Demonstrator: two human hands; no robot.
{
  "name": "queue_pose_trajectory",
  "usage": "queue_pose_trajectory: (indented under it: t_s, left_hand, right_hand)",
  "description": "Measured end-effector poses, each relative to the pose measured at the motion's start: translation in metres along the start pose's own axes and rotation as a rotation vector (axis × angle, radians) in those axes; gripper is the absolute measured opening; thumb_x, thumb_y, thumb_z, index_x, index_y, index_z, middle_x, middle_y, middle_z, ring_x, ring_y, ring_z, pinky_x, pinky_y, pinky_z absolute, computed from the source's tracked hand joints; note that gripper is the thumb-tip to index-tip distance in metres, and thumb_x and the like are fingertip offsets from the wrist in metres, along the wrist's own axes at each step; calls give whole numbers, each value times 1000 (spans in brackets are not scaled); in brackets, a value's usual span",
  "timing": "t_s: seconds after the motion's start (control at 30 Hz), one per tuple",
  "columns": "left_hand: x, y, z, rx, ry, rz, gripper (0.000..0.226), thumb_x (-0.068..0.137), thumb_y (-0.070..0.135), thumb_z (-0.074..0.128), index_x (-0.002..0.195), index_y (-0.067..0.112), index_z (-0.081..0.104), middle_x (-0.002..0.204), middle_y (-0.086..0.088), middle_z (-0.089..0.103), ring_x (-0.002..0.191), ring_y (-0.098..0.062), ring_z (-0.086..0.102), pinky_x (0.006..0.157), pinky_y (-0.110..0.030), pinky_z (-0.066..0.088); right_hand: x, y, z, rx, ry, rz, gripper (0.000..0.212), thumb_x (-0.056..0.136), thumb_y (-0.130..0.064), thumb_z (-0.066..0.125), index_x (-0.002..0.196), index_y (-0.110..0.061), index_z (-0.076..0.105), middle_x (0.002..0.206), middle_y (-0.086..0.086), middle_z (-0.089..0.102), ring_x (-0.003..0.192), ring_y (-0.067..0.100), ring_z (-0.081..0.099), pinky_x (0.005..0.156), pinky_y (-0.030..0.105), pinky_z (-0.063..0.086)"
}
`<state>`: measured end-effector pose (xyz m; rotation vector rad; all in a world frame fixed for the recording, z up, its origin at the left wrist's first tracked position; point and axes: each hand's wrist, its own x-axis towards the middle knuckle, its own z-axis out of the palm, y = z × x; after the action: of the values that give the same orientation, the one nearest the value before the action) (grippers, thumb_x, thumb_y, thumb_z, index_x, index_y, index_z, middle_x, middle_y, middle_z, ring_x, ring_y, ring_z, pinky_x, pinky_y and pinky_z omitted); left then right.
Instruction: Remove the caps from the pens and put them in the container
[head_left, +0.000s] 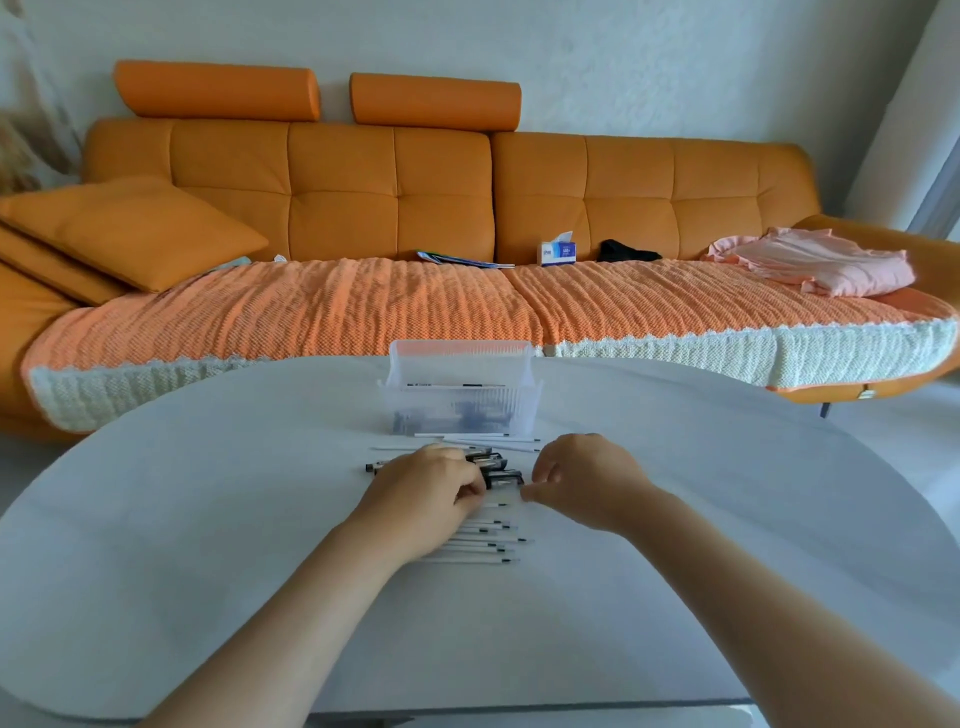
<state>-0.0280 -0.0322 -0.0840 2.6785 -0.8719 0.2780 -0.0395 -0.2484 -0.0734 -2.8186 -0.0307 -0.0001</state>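
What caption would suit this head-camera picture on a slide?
Left hand and right hand meet over pens on a white table, a clear container behind them, an orange sofa beyond.

Container (460, 410) blocks far side beyond pens (483, 540); table (208, 519) bare left, right of pile.

**Counts on my feed**

I see one container (460, 410), one table (208, 519), one left hand (426, 483), one right hand (587, 483), roughly eight uncapped pens (467, 561), capped pens (501, 478) too overlapped to count, one sofa (337, 208), two bolsters (215, 91), one tissue box (557, 252).
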Motion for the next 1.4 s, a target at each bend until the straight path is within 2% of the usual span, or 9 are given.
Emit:
queue_pose_trajectory:
  t_s: [0.3,0.47,0.57,0.73,0.83,0.93,1.03,1.23,1.4]
  left_hand:
    - [5,6,1,34,-19,-4,12,92,35,57,95,33,68,85,18,49,85,-3,47,63,-25,31]
    - [5,5,-3,35,15,13,11,93,32,54,90,31,64,88,16,51,82,-5,47,63,-25,33]
    - [3,3,-4,20,16,-4,10,96,32,52,93,31,61,92,16,51,79,-6,47,62,-25,32]
    - [-1,-1,-7,-19,9,-43,6,97,34,50,95,33,56,96,18,57,84,-8,53,68,-26,38]
    - [-2,0,-8,-17,15,-47,5,96,35,51,96,32,56,95,17,62,84,-9,53,68,-28,38]
    - [-3,-2,-8,-34,6,-56,6,97,34,50,96,32,55,97,16,62,86,-11,55,71,-30,44]
    - [-4,-3,-10,-54,10,-68,6,97,33,49,96,32,54,98,16,62,87,-11,56,75,-33,48]
    - [-6,-6,-13,-52,19,-72,5,98,33,50,94,32,53,97,16,62,87,-11,56,72,-31,46]
    - [-7,-8,-14,-52,15,-67,6,98,34,50,92,32,52,96,16,61,86,-11,56,71,-31,46]
  right_hand:
    - [1,-3,-2,90,-11,-6,10,86,-36,70,92,-34,77,90,-18,67,89,10,63,78,30,56]
    - [1,0,0,72,-12,-12,13,87,-27,60,83,-33,71,89,-14,65,80,14,62,67,28,54]
    - [-1,5,-1,177,29,-17,13,85,-20,60,80,-28,70,89,-11,68,69,13,63,63,30,58]
    - [-6,-1,-8,280,6,-72,21,93,-15,59,96,-29,74,93,-10,68,57,0,54,53,12,43]
    - [-9,-7,-10,376,-44,-34,22,92,-11,57,89,-23,75,82,-3,74,45,9,58,47,18,47]
    - [-13,-14,-13,544,-58,5,13,90,-14,64,86,-20,74,67,6,73,45,16,59,47,24,48]
    - [-13,-19,-12,695,-29,21,7,89,-14,70,87,-15,77,59,-2,68,45,12,56,46,25,48]
    - [-10,-27,-10,808,-62,77,6,83,-8,76,84,-13,79,74,9,73,57,17,64,50,27,51]
    - [-10,-30,-9,818,-74,77,4,83,-11,77,84,-14,79,65,8,69,53,14,57,48,26,47]
